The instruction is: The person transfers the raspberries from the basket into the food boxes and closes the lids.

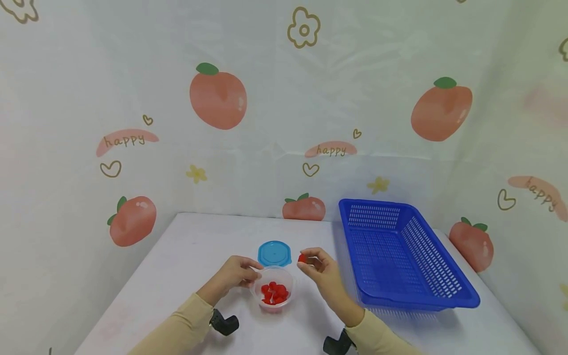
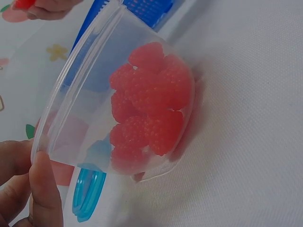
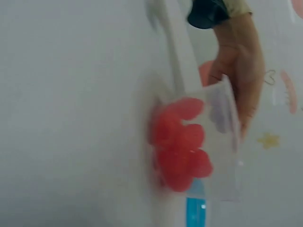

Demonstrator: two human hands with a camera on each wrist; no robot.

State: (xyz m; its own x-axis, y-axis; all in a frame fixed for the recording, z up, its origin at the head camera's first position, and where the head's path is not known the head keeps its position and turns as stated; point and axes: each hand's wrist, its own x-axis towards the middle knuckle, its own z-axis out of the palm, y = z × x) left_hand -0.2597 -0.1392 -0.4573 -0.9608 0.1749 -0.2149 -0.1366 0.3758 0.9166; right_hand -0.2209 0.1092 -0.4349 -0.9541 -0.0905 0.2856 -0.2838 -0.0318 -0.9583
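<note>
A clear plastic tub [image 1: 288, 279] stands on the table with several red raspberries [image 1: 275, 294] heaped in its bottom. My left hand [image 1: 236, 272] pinches the tub's left rim between thumb and fingers; the left wrist view shows the fingertips [image 2: 45, 175] right at that rim. Up and to the right of the tub, my right hand [image 1: 321, 273] holds one raspberry [image 1: 302, 258] between thumb and fingertips. In the right wrist view the tub [image 3: 222, 142] and its berries look blurred, and the right hand itself is out of that picture.
Just behind the tub lies a blue lid [image 1: 274, 253], flat on the white table [image 1: 199, 236]. A large blue slotted basket [image 1: 417, 301] takes up the table's right side. A printed curtain [image 1: 266, 98] hangs along the back edge.
</note>
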